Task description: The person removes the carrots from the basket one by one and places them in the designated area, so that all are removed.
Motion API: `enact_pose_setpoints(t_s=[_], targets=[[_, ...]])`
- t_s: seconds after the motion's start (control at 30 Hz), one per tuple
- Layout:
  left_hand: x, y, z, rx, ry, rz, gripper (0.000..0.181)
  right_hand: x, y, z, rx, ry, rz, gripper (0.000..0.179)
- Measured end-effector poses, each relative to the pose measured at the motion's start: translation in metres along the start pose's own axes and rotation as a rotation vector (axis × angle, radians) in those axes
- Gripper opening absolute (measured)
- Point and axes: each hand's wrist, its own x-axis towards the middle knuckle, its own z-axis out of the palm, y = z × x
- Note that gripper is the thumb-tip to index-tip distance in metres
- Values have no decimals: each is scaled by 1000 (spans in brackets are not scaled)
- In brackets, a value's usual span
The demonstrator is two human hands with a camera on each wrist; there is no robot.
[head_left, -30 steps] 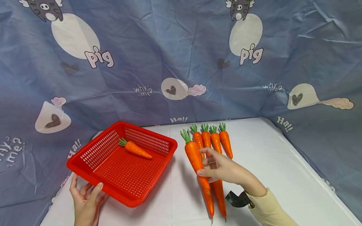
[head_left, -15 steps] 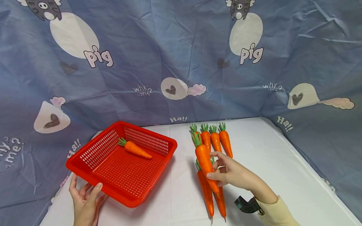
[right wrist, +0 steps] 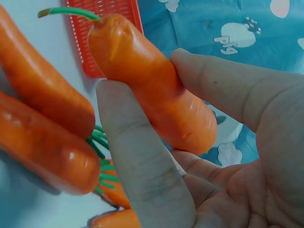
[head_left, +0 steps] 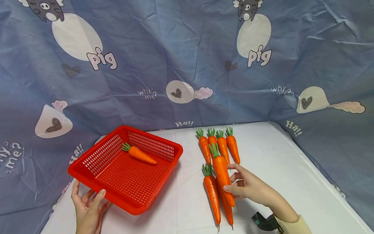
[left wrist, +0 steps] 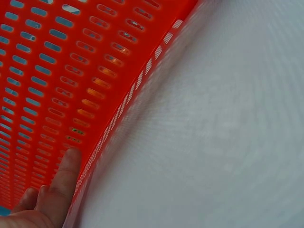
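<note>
My left hand (head_left: 89, 208) grips the near left corner of a red perforated plastic basket (head_left: 117, 201), thumb at the rim and fingers underneath. In the left wrist view, a fingertip lies against the slotted wall (left wrist: 57, 71). One carrot (head_left: 141, 155) with a green top lies inside the basket. On the right, my right hand (head_left: 248, 185) pinches another carrot (head_left: 221, 170) between thumb and fingers, green top pointing away. This held carrot overlaps a front carrot (head_left: 228, 211) in the head view. Beside that lies one more carrot (head_left: 212, 191), its top in full view.
A back row of several carrots (head_left: 232, 146) lies on the white tabletop (head_left: 277, 156), tops toward the blue printed backdrop (head_left: 187, 58). Its hanging cloth bounds the table behind and at the sides. A dark wrist device (head_left: 266, 222) sits on the right forearm.
My right hand has carried its carrot rightward and closer to me, from left of the front pair to over its right side. The left hand and basket have stayed put.
</note>
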Motion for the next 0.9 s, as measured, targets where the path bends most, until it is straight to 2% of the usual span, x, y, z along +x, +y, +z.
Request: enact_pose_setpoints(t_s=[0.3,0.63,0.9], targets=[[2,-1,-1,-1,3,-7,98,-12,13,-3,35,42,60,81],[2,1,-1,-38,5,11,98,-20,26,-2,56,68,68,81],[2,-1,0,-5,19,-10,97,-31,42,-4,57,92,102,82]])
